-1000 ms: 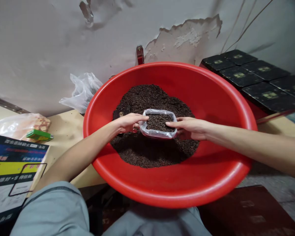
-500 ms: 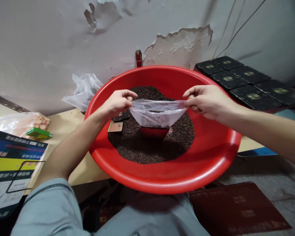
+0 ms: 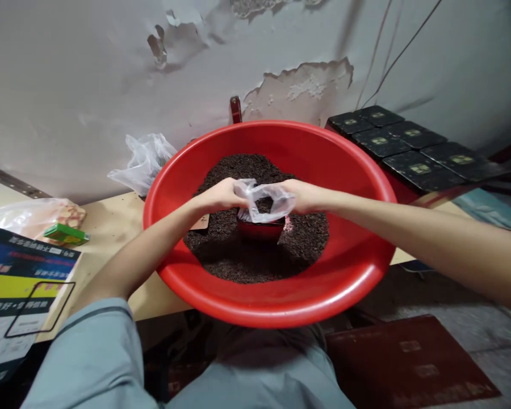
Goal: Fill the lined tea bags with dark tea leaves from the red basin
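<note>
We have both hands over the middle of the basin, on opposite sides of 1 clear plastic bag (image 3: 276,212). Our left hand (image 3: 223,194) is nearly closed, thumb toward us, gripping the left edge of the bag's mouth. Our right hand (image 3: 304,196) curls around the right edge and grips the gathered film; some of its fingertips are hidden, so we cannot tell how each one sits. Between the hands, the bag's mouth stands partly open. The bag rises from a red tin (image 3: 260,233), upright on dark loose grains (image 3: 242,270) in the red basin (image 3: 272,318). Left of the tin we see a tan card-like piece (image 3: 201,222), just beside the left hand. Beyond the basin, at the far right, stand tins with 6 black lids (image 3: 413,136).
</note>
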`<state>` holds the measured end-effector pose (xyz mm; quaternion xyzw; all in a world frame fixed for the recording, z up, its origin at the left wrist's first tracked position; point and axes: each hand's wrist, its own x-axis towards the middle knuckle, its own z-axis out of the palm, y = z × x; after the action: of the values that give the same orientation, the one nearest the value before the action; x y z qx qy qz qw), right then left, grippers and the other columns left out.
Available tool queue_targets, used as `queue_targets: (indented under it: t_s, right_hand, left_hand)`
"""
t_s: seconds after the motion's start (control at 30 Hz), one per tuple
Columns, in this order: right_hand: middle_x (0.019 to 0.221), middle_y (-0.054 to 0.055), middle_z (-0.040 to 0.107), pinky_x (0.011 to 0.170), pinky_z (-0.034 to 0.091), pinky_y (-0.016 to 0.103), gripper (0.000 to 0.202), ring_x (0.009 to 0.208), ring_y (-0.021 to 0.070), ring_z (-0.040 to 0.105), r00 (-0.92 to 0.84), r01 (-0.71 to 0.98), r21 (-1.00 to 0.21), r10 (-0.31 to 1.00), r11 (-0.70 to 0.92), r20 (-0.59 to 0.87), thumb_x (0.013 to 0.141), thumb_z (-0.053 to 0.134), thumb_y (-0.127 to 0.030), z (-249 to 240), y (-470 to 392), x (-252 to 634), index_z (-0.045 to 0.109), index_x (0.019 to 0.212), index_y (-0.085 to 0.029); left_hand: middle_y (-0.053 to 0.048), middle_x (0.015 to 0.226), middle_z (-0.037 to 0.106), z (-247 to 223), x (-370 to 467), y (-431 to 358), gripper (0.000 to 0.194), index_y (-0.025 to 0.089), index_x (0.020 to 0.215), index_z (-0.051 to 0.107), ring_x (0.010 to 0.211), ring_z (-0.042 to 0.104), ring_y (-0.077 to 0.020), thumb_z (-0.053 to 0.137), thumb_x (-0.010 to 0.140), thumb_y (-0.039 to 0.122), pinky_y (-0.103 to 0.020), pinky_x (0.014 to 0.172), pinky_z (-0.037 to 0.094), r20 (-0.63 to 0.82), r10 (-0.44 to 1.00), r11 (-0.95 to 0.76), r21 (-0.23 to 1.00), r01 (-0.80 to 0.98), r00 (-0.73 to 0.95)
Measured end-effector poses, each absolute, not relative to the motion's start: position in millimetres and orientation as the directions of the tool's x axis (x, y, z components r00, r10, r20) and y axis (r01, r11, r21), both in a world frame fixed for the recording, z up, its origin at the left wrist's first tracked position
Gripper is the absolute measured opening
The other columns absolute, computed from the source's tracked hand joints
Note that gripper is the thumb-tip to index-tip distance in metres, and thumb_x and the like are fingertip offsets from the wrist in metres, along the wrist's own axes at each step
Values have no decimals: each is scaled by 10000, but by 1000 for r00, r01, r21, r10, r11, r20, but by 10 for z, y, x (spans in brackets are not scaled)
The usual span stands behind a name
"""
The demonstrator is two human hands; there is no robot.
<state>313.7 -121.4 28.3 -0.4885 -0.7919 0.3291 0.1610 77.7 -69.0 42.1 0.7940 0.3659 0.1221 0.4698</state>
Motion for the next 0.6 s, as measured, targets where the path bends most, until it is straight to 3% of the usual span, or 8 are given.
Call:
queue_targets:
  t_s: [0.07,0.13,0.23,0.3,0.5,0.6]
  right_hand:
    - [749,-5,720,607,396,241,256,678,131,572,-459,731,-596,886,333,-69,735,846,-321,279,-1134,2917,784,912,-147]
    - [721,-4,717,576,363,236,256,662,132,580,-410,765,-569,909,301,-71,711,870,-359,289,-1101,2762,771,828,-153]
    - [743,21,738,575,354,233,170,671,143,616,-362,779,-558,932,286,-27,739,828,-297,283,-1111,2644,773,816,-156]
    - [757,50,749,579,346,239,88,672,153,630,-359,796,-525,933,303,-6,778,765,-235,248,-1130,2618,774,798,-149]
    - [920,135,802,633,341,292,223,765,221,702,-300,883,-355,951,307,76,919,601,-210,98,-1198,2620,804,979,-141]
    - [974,133,809,623,314,310,301,798,249,727,-391,903,-156,916,400,85,996,525,-255,125,-1264,2612,796,1107,-187]
  left_hand:
    - [27,624,583,410,953,-743,188,150,666,650,609,512,-123,759,664,303,-258,584,354,-112,733,-381,749,542,671]
    - [39,584,549,434,1034,-818,179,167,603,589,600,494,-119,730,678,248,-252,567,321,-9,788,-464,648,604,616]
    - [27,650,631,479,1024,-941,67,174,682,607,642,562,-125,648,710,128,-238,609,380,178,776,-581,575,576,605]
    - [19,713,685,499,981,-998,119,182,766,631,664,611,-124,593,731,75,-235,657,436,228,718,-645,573,506,657]
    - [-26,969,771,579,855,-1044,262,217,995,604,912,731,-183,650,771,89,-293,856,539,175,622,-655,650,385,763]
    - [-67,1117,754,597,752,-993,397,219,1174,597,1061,712,-221,712,798,164,-348,972,529,213,612,-658,671,342,762]
